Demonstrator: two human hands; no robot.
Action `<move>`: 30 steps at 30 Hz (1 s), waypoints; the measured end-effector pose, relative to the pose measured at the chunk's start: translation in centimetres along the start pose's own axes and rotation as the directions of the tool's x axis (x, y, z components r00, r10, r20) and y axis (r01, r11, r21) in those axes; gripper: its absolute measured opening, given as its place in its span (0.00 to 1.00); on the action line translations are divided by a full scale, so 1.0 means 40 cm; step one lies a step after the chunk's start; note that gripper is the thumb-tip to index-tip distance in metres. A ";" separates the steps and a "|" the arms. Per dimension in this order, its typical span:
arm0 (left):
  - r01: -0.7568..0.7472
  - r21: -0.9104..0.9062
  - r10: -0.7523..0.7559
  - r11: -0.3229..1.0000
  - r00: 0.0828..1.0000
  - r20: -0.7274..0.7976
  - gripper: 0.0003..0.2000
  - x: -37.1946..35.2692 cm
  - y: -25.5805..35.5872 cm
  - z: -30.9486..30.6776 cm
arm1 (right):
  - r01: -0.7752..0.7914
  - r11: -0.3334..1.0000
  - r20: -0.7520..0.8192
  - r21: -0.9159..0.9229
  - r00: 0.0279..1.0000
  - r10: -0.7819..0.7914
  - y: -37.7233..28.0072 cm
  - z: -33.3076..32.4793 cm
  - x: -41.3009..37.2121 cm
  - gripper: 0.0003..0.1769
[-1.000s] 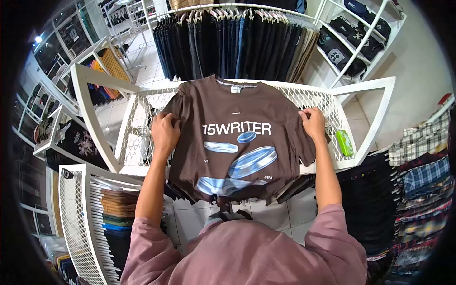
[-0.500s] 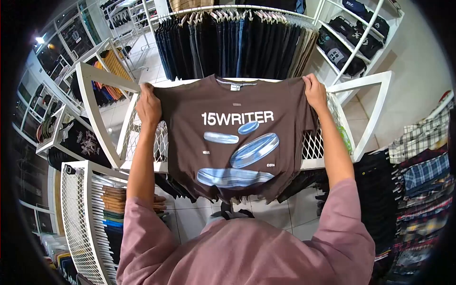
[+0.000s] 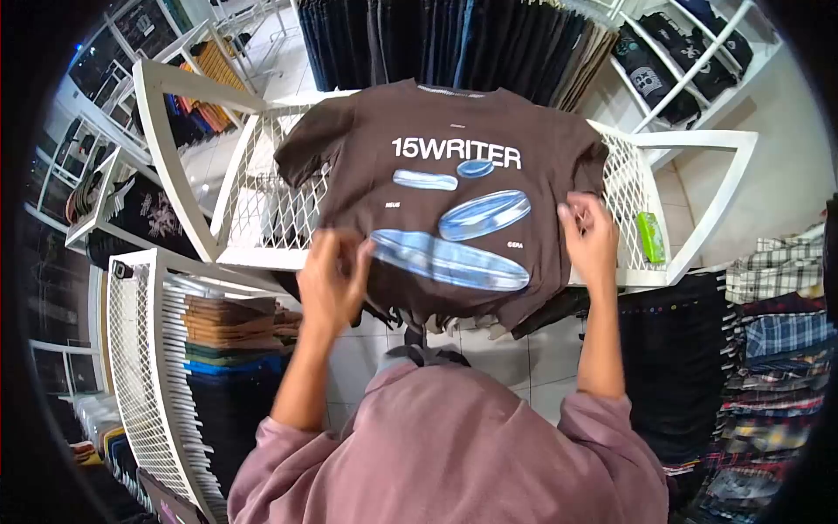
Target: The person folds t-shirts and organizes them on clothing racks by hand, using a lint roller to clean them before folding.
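Note:
A brown T-shirt (image 3: pixel 419 201) with "15WRITER" lettering and blue oval prints lies face up over a white mesh rack top (image 3: pixel 253 218). Its collar points away from me, its sleeves spread to both sides, and its hem hangs over the near edge. My left hand (image 3: pixel 332 275) is by the shirt's lower left side, thumb and fingers apart and slightly blurred. At the right side, below the sleeve, my right hand (image 3: pixel 592 236) has its fingers loosely bent and apart. No cloth shows gripped in either hand.
A green packet (image 3: pixel 649 237) sits on the mesh at the right. Beyond the rack hang dark trousers (image 3: pixel 428 44). Folded brown clothes (image 3: pixel 229 321) hang at the left, plaid shirts (image 3: pixel 781 336) at the right. White frame sides (image 3: pixel 170 157) rise at both ends of the rack.
Both hands have let go of the shirt's shoulders and come down toward me along its sides. The shirt now rests on the rack with its sleeves spread. The camera view has shifted.

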State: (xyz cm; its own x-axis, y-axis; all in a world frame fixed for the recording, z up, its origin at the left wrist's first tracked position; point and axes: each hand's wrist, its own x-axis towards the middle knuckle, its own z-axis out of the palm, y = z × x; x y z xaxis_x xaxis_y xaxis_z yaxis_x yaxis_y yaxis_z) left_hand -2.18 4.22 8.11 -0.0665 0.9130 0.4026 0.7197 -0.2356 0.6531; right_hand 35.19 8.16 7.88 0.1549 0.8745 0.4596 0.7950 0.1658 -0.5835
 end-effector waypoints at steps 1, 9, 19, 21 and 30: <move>0.018 -0.063 -0.020 0.998 0.999 -0.035 0.10 -0.061 -0.006 0.015 | -0.129 0.989 0.011 0.076 0.992 0.128 -0.035 -0.001 -0.068 0.11; 0.167 0.088 -0.175 0.982 0.980 0.091 0.24 -0.279 0.015 0.167 | 0.036 0.980 0.006 0.197 0.999 -0.038 -0.145 0.067 -0.331 0.08; 0.351 -0.282 -0.252 0.893 0.909 0.332 0.15 -0.308 0.093 0.115 | 0.199 0.965 0.370 0.172 0.895 -0.250 -0.180 0.060 -0.462 0.32; 0.380 -0.426 -0.246 0.821 0.909 0.337 0.18 -0.280 0.148 0.068 | 0.291 0.941 0.268 0.175 0.905 -0.330 -0.194 0.083 -0.491 0.31; 0.483 -0.712 -0.274 0.510 0.876 0.398 0.11 -0.240 0.175 0.027 | 0.307 0.895 0.100 0.324 0.930 -0.355 -0.199 0.047 -0.479 0.08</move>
State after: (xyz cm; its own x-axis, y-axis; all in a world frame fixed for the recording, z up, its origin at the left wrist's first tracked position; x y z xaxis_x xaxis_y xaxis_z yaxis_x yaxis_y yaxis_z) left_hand 4.26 -5.84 8.11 0.0196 0.9965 -0.0812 -0.1572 0.0833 0.9841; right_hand 24.79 -9.05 2.47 -0.1967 0.7994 0.5677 0.5687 0.5647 -0.5981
